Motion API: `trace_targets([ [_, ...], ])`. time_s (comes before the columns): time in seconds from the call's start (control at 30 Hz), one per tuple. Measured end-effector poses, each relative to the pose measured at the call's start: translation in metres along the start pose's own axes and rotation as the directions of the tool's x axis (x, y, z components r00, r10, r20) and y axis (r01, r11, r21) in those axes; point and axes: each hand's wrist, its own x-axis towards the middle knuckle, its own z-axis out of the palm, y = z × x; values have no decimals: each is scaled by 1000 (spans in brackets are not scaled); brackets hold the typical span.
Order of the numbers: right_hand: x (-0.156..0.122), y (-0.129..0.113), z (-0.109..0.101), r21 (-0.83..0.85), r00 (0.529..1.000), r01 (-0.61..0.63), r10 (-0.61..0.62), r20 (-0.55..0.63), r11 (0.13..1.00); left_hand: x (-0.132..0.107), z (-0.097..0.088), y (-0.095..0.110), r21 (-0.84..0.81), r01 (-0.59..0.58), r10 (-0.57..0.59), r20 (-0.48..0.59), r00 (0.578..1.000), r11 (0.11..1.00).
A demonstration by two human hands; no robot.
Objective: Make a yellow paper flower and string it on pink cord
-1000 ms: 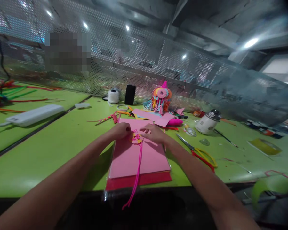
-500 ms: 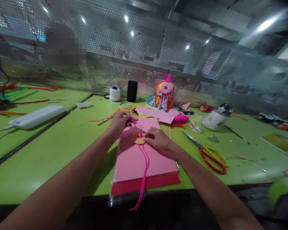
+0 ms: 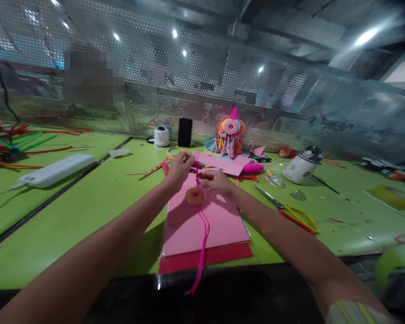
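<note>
My left hand (image 3: 183,170) pinches a bright pink cord (image 3: 202,243) near its upper loop, over the far end of the pink paper (image 3: 189,234). Just below and to the right, my right hand (image 3: 217,182) has its fingers closed on the same cord. Under my hands a round yellow-orange paper piece (image 3: 195,196) sits around the cord, above the pink sheet. Two cord strands trail down across the paper and over the table's front edge. A red sheet (image 3: 209,257) shows beneath the pink one, inside a clear sleeve.
Scissors (image 3: 290,211) lie at right, near a white container (image 3: 302,166). A tasselled paper ornament (image 3: 231,132), a black phone (image 3: 185,132) and a thread spool (image 3: 161,136) stand at the back. A white power strip (image 3: 57,171) lies left. Behind a mesh screen (image 3: 202,76) is a person.
My right hand has moved up from the paper piece to the cord, close to my left hand. My left hand has shifted slightly right and up. The round piece now hangs or lies below both hands.
</note>
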Motion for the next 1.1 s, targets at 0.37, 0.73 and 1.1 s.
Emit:
trace_targets([
  [0.37,17,14,-2,450,993,-116,119,22,885,-4,-42,-25,585,112,-152,21,988,803],
  [0.73,7,21,2,589,995,-93,94,30,803,-39,-22,-40,677,-26,-89,135,987,736],
  [1.1,-5,-10,-13,490,995,85,-101,6,868,-46,-16,-20,163,259,-293,238,926,952],
])
